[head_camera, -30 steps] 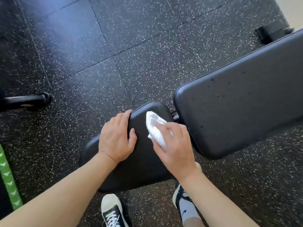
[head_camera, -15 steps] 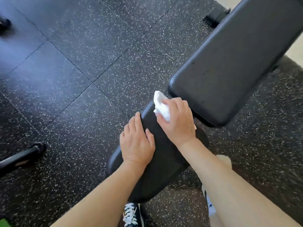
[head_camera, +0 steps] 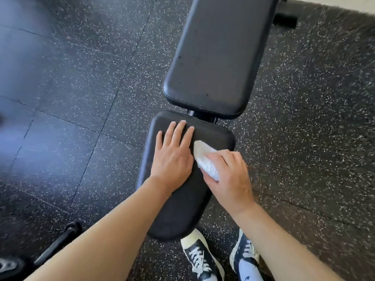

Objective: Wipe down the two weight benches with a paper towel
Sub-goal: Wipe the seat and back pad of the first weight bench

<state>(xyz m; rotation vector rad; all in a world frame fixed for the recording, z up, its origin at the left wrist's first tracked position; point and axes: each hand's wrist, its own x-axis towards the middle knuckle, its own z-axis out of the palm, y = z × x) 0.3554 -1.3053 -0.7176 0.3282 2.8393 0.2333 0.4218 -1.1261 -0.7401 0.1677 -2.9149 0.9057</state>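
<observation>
White paper towel [head_camera: 205, 160] on unbranded seat pad [head_camera: 182, 199]

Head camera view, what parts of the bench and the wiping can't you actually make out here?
- Back pad: far end cut off by the top edge.
- Seat pad: the part under the left hand and forearm is covered.
- Paper towel: partly hidden under the right hand; whether it is damp cannot be told.
- Bench frame: mostly hidden beneath the pads.
- Second bench: not in view.
</observation>
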